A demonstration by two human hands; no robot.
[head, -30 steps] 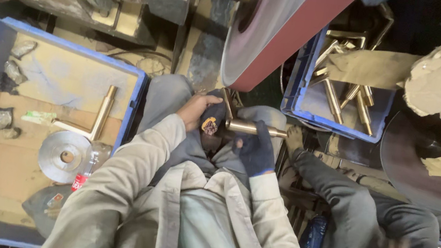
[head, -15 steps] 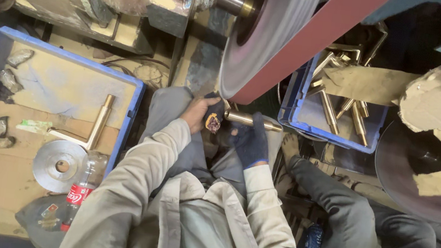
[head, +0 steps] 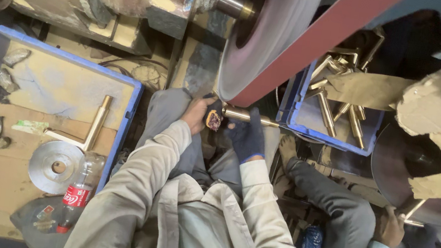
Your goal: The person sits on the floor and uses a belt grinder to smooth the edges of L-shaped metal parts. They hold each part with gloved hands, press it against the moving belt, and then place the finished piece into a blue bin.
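Observation:
A brass tube (head: pixel 244 115) lies level against the lower edge of the large belt wheel (head: pixel 268 34) and its red-brown sanding belt (head: pixel 320 38). My left hand (head: pixel 199 114), bare with a dark finger guard, grips the tube's left end. Beside it my right hand (head: pixel 247 137), in a dark blue glove, holds the tube from below near its middle. Both hands sit above my knees in grey trousers.
A blue crate (head: pixel 312 104) with several brass tubes stands at the right of the wheel. At the left, a blue tray (head: pixel 119 128) holds a brass L-piece (head: pixel 91 128), a metal disc (head: pixel 55 165), stones and a plastic bottle (head: pixel 76 196). Another person's hand (head: pixel 390 229) works at lower right.
The view has shifted, so my hands and the tube sit closer under the wheel. The grip on the tube is unchanged.

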